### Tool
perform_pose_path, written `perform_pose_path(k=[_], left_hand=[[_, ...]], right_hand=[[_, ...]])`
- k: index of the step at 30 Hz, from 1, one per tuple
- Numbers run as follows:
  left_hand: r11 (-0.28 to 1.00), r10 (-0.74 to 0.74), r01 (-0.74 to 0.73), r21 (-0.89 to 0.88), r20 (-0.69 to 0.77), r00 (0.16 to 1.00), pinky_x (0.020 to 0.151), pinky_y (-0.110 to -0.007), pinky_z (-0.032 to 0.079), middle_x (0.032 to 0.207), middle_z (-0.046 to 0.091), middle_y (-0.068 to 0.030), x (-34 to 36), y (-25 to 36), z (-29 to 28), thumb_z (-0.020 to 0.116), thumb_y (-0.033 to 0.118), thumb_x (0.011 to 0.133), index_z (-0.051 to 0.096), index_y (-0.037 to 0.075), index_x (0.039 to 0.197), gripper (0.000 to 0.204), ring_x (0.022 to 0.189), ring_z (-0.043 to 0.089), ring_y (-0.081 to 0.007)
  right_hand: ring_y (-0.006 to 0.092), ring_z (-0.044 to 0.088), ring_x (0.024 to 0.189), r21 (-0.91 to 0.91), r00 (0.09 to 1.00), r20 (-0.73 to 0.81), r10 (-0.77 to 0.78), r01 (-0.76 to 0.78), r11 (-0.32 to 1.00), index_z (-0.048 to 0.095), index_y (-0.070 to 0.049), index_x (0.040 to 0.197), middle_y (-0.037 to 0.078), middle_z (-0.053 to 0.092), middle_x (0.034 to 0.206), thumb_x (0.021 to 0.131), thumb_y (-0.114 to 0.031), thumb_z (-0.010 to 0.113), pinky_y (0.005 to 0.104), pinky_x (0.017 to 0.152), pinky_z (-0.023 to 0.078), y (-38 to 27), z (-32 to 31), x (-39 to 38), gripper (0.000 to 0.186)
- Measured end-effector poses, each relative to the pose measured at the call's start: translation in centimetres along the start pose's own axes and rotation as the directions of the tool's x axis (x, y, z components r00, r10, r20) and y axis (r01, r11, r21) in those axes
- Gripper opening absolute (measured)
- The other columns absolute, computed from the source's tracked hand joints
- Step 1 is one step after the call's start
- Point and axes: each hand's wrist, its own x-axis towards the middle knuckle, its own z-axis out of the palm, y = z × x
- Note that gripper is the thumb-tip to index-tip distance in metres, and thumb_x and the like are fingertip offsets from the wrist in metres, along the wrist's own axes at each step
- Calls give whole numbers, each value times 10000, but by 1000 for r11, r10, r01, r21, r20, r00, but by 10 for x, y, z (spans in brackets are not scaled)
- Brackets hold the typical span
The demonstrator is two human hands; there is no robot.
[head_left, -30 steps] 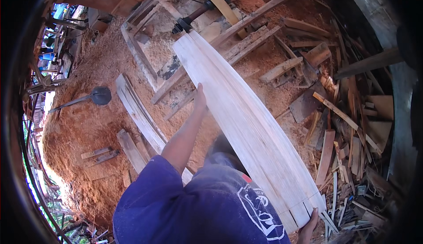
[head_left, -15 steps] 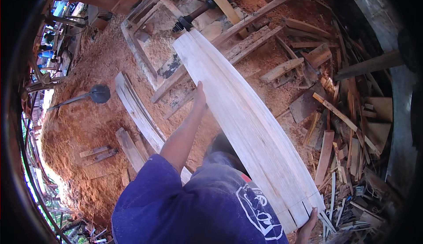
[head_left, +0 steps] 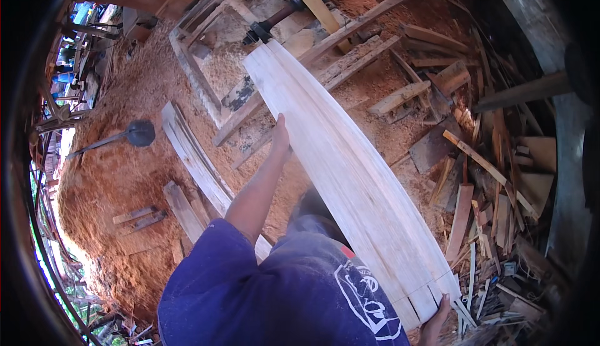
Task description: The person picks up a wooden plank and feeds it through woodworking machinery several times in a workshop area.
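A long pale wooden board [head_left: 337, 165] stretches diagonally from the upper middle to the lower right. Two short dark slits and a thin cross line mark its near end. My left hand [head_left: 281, 138] grips its left edge, thumb on the upper face and the other fingers mostly hidden beneath. At the near right corner my right hand [head_left: 435, 322] is closed round the end, partly cut off by the picture's lower edge. The board's far end lies at a dark cutter head [head_left: 256, 32] on a metal shaft [head_left: 287, 14]; whether they touch I cannot tell.
Weathered timber beams [head_left: 356, 65] run under and beside the board. Scrap wood [head_left: 500, 202] is heaped along the right. On the sawdust [head_left: 112, 177] at left lie a round-bladed shovel [head_left: 140, 133] and a rough slab [head_left: 194, 152]. A yellowish belt [head_left: 309, 2] crosses the shaft.
The board's far end has shifted slightly left, and my left hand has moved with it. My right hand stays at the near corner.
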Motion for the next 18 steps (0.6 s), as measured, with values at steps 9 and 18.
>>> perform_pose_path(k=[9, 18], left_hand=[[1000, 8, -9, 15, 16, 1000, 1124, -418, 411, 1515, 446, -170, 2, -2, -1, 287, 542, 1064, 310, 8, 1536, 714, 1367, 476, -301], [1000, -12, 12, 20, 30, 999, 1127, -419, 408, 1508, 460, -163, 10, -3, -9, 279, 547, 1062, 322, 17, 1533, 711, 1364, 483, -298]], right_hand=[[275, 572, 1225, 20, 999, 43, 7, -8, 1000, 419, 18, 1439, 164, 550, 1381, 948, -542, 600, 403, 1046, 450, 7, -14, 6, 767], [273, 575, 1204, -13, 1000, -11, -14, 14, 1000, 448, 11, 1412, 169, 564, 1345, 940, -560, 603, 397, 1033, 454, 8, -10, 4, 757]])
